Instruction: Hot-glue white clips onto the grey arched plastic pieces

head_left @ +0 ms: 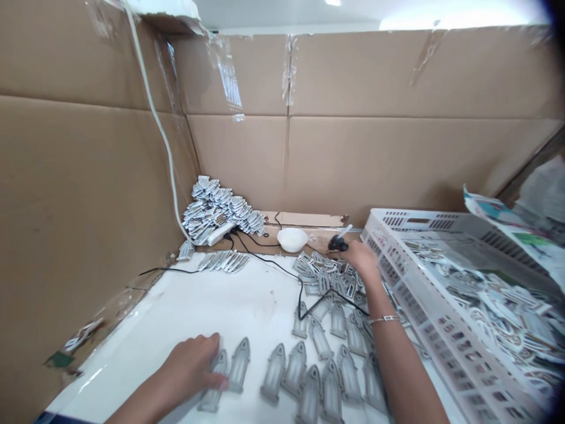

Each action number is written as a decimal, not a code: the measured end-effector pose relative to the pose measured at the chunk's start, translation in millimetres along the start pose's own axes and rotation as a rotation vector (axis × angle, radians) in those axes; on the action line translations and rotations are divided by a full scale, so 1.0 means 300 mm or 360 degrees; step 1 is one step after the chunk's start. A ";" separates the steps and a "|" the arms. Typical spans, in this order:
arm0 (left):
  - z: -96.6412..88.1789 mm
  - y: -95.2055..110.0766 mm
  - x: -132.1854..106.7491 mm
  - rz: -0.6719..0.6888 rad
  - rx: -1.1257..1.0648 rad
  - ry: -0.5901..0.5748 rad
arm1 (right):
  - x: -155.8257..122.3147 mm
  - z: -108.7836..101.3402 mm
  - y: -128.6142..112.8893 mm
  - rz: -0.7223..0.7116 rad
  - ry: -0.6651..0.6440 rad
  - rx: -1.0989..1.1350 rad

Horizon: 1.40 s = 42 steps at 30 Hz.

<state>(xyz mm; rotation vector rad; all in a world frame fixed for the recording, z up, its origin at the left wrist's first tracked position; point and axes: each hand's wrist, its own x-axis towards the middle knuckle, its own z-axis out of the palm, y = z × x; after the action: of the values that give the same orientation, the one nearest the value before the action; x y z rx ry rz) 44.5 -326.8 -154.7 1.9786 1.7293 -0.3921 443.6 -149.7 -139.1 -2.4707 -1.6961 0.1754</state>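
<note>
At the lower left, my left hand (188,365) has its thumb and forefinger closed on a small grey piece (210,400) with a pointed arch shape. Beside it lies a similar grey arched piece (239,365), and several more are spread to the right on the white tabletop (212,306). My right hand (361,258) reaches to the back of the table, closed around a black corded tool (338,243) that looks like a glue gun, with a whitish stick at its end. Its fingers are partly hidden from this angle.
A white bowl (292,239) stands at the back near a white power strip (220,234). Stacked pieces (220,203) fill the left corner. A black cord (269,261) crosses the table. At right is a white plastic crate (410,288) of pieces. Cardboard walls (331,159) surround the table.
</note>
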 end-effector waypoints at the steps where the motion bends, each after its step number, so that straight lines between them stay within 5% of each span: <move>1: -0.004 -0.003 0.003 0.0032 -0.0065 -0.0008 | -0.005 -0.014 -0.001 0.0006 0.0002 0.0000; 5: -0.009 -0.049 0.058 0.0169 -0.0295 -0.0011 | -0.034 -0.079 -0.022 -0.0059 0.0037 0.0047; 10: -0.013 -0.098 0.241 0.0274 -0.0867 -0.0076 | -0.104 -0.154 -0.080 -0.0200 0.0126 0.0220; 16: -0.264 0.084 0.410 0.0476 -0.1639 0.0768 | -0.208 -0.206 -0.159 -0.0554 0.0370 0.0752; 20: -0.437 0.247 0.405 0.0765 -0.2117 0.1048 | -0.258 -0.220 -0.204 -0.0826 0.0523 0.1034; 23: -0.495 0.318 0.372 0.0999 -0.2170 0.1106 | -0.284 -0.225 -0.227 -0.0952 0.0623 0.1093; 31: -0.518 0.332 0.337 0.1229 -0.2133 0.1012 | -0.287 -0.205 -0.240 -0.1212 0.0713 0.0966; 42: -0.519 0.330 0.333 0.1320 -0.2044 0.1006 | -0.295 -0.198 -0.244 -0.1278 0.0946 0.0799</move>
<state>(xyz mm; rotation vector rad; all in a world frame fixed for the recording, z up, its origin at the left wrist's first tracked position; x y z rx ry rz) 142.7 -168.8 -57.8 1.5464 0.7670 1.3744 355.2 -209.3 -66.1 -1.1974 -1.8840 -0.1850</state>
